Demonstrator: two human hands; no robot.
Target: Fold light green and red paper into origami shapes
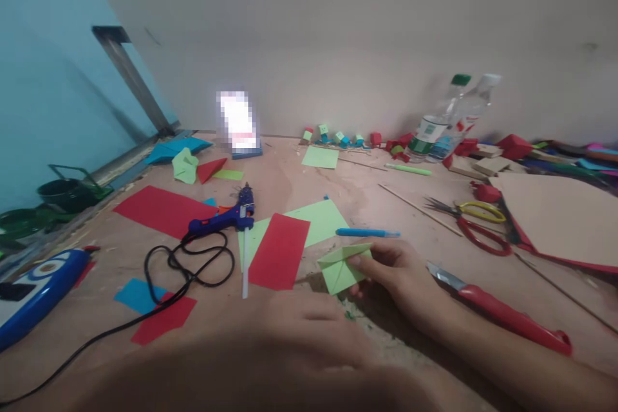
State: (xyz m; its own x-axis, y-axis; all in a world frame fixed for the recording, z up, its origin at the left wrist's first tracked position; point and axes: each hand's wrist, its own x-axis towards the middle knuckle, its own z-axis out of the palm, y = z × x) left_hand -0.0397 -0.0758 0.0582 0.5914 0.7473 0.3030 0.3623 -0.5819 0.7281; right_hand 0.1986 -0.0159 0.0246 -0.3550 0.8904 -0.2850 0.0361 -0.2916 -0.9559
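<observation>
A small folded light green paper point(340, 269) with visible crease lines is pinched between the thumb and fingers of my right hand point(391, 270). My left hand point(309, 328) is in front of it, nearer the camera and blurred; its fingers are bent and their tips are hidden, so what it holds, if anything, does not show. Just beyond the folded paper, a red paper strip point(280, 251) lies over a larger light green sheet point(323, 222). A blue pen point(367, 232) rests behind my right hand.
On the left are a blue glue gun point(222, 219) with a black cord and red sheets. A red-handled knife point(512, 315) and scissors point(483, 225) lie on the right. Bottles point(429, 132), small paper cubes point(340, 136) and a bright phone point(239, 122) stand along the wall.
</observation>
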